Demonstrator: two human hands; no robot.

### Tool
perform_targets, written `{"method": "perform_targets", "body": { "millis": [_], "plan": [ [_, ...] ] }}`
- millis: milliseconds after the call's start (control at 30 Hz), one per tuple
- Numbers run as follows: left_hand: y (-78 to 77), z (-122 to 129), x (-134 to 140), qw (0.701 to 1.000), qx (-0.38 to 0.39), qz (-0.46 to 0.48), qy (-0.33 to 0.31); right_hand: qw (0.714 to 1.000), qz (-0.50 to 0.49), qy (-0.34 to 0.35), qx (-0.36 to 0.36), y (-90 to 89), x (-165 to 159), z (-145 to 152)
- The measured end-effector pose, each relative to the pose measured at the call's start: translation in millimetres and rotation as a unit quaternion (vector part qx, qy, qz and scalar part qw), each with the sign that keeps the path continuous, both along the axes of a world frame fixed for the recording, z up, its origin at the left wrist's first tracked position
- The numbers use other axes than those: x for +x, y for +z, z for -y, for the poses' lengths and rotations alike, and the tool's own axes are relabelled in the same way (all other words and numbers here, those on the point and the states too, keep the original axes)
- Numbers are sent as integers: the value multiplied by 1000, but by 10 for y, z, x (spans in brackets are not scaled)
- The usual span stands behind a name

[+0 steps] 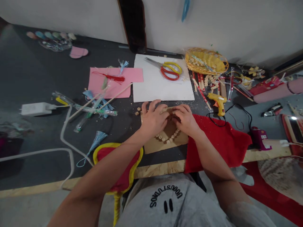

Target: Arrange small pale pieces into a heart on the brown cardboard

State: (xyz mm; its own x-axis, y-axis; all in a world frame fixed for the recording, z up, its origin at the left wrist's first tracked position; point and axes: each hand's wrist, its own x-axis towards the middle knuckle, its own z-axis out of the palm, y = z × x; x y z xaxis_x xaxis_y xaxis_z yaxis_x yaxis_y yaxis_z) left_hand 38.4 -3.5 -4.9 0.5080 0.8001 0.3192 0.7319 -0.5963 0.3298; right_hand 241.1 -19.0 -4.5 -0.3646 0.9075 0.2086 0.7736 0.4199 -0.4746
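A piece of brown cardboard (151, 147) lies before me, with small beige flower-shaped pieces (168, 141) set along a curve on it. My left hand (154, 118) rests over its upper left part, fingers spread, the fingertips nearest the right hand partly hidden. Across from it, my right hand (186, 119) has its fingers bent and drawn together near the top of the curve. Whatever is between those fingertips is too small to make out. A few loose beige pieces (138, 111) lie just left of the left hand.
Scissors (169, 69) lie on a white board (163, 91) behind my hands. A yellow glue gun (219, 102), red felt (217, 142) and a wicker basket (205, 64) are at right. Tassels (96, 142), pink paper (132, 75) and a white cable (62, 132) lie left.
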Motion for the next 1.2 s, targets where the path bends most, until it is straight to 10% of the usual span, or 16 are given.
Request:
{"method": "perform_targets", "body": {
  "millis": [433,1200],
  "plan": [
    [23,5,-9,1000,-23,8,-11,992,-79,-89,-44,201,215,208],
    [-31,3,9,1000,-9,20,-2,992,-75,-86,-62,11,62,133]
  ]
}}
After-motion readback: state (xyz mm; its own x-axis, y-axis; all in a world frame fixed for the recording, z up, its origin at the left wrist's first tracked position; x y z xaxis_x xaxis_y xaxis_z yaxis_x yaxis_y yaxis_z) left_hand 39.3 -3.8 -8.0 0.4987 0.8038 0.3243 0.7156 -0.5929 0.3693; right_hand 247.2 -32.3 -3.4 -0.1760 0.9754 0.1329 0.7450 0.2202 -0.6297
